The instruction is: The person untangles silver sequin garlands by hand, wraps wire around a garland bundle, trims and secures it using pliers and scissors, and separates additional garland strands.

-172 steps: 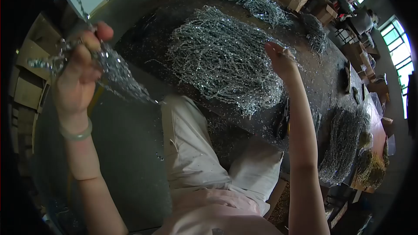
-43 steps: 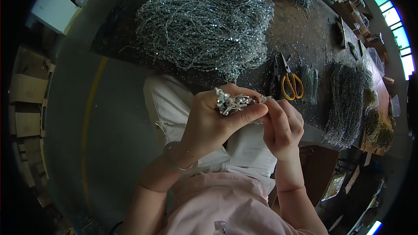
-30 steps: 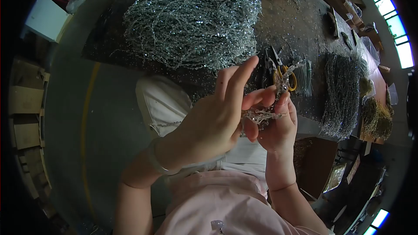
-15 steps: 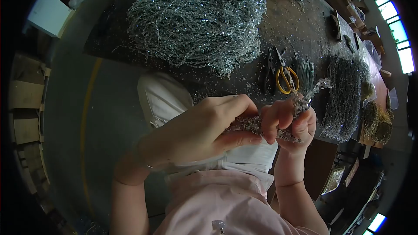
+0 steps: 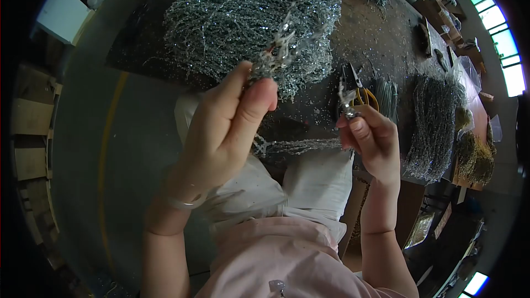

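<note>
My left hand [image 5: 223, 118] is raised in front of the big pile of silver glitter sprigs [image 5: 248, 22]. Its thumb and fingers are closed on a glittery silver sprig [image 5: 279, 52], whose tips fan upward and are partly blurred. Lower and to the right, my right hand [image 5: 375, 138] pinches another short silver sprig [image 5: 346, 99] near the scissors. Between the hands, a thin glittery strand [image 5: 303, 146] runs across above my lap; whether it joins either held piece cannot be made out.
Yellow-handled scissors [image 5: 364, 98] lie on the dark table [image 5: 353, 38], beside a bunch of thin green wires [image 5: 387, 96]. Further right hang more silver sprigs [image 5: 433, 127] and gold ones [image 5: 476, 154]. Loose glitter is scattered over the tabletop.
My hands were together over my lap on the glittery sprigs. They have parted: the left rose up and left with a sprig, the right moved slightly, still pinching one.
</note>
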Demonstrator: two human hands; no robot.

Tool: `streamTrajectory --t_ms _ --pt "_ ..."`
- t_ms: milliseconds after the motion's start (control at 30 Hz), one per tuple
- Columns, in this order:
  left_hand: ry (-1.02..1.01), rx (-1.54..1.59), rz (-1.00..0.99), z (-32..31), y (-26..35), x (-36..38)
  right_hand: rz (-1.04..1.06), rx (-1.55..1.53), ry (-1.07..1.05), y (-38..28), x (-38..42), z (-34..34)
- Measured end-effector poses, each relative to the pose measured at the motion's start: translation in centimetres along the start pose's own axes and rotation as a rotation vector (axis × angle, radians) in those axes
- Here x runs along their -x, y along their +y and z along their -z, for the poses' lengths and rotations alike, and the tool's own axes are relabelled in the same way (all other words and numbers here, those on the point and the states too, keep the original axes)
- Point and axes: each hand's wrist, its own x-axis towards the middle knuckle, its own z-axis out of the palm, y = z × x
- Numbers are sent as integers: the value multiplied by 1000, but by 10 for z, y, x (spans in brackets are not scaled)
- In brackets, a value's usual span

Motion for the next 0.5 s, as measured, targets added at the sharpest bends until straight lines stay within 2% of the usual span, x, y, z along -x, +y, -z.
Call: streamTrajectory --t_ms 33,67,100,133,167,233,300,367,433,500 --pt "91 -28 -21 -2 2 -2 0 1 -5 -1 -1 -3" --pt "164 -199 -292 -15 -8 -4 52 112 -81 -2 -3 -6" --pt "63 -310 -379 -20 -4 -6 106 222 -157 -3 -5 -9" --pt "-39 -421 -464 -23 -1 -7 378 146 -87 4 -6 -14" --pt "-96 -532 -485 -29 -5 -6 381 146 -88 -1 -9 -13" --pt "-151 -593 -450 -28 -12 -6 349 389 -303 -13 -14 -8" --pt "-210 -655 -416 -27 -16 -5 342 358 -301 -11 -12 -11" --pt "-186 -510 -324 -28 -18 -2 335 324 -307 -10 -9 -13" --pt "-152 -484 -300 -30 -17 0 11 182 -298 -9 -4 -14" --pt "-118 -457 -277 -29 -18 1 37 109 -223 -5 -3 -14"
